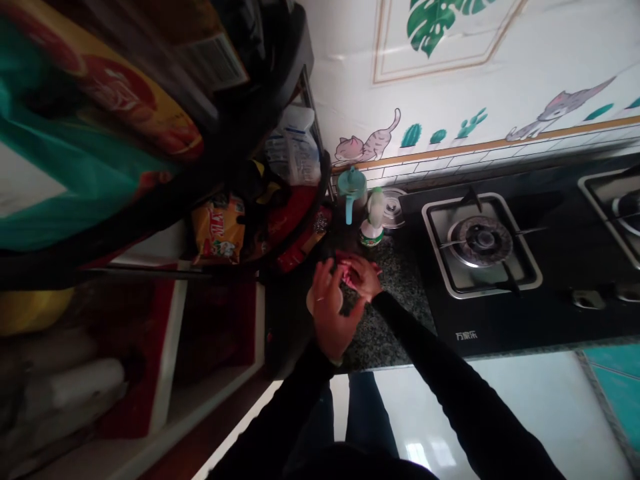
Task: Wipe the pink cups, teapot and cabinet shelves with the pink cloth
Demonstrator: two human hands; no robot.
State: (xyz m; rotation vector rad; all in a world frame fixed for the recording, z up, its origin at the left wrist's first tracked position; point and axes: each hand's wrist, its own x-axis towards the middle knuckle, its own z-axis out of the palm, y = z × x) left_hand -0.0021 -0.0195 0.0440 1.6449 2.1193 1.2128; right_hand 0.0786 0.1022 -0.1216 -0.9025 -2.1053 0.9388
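My left hand (pixel 334 321) is over the dark speckled counter, its fingers apart and nothing seen in it. Partly hidden beneath it is a pale round thing (pixel 311 304), perhaps a small bowl or lid. Just to the right, my right hand (pixel 366 280) curls its fingers around a pink-red thing (pixel 345 256). Its kind is too dark and blurred to tell, and the hand covers most of it. Behind the hands stand a white bottle with a green label (pixel 371 235) and a clear jug with a teal lid (pixel 352 181).
A black gas stove (pixel 400 313) with steel-framed burners fills the right side. A metal pot lid (pixel 393 209) leans near the tiled wall. At left, a rack (pixel 280 257) holds packets, including an orange snack bag (pixel 219 229), close beside my left hand. Cabinet shelves (pixel 173 347) are below it.
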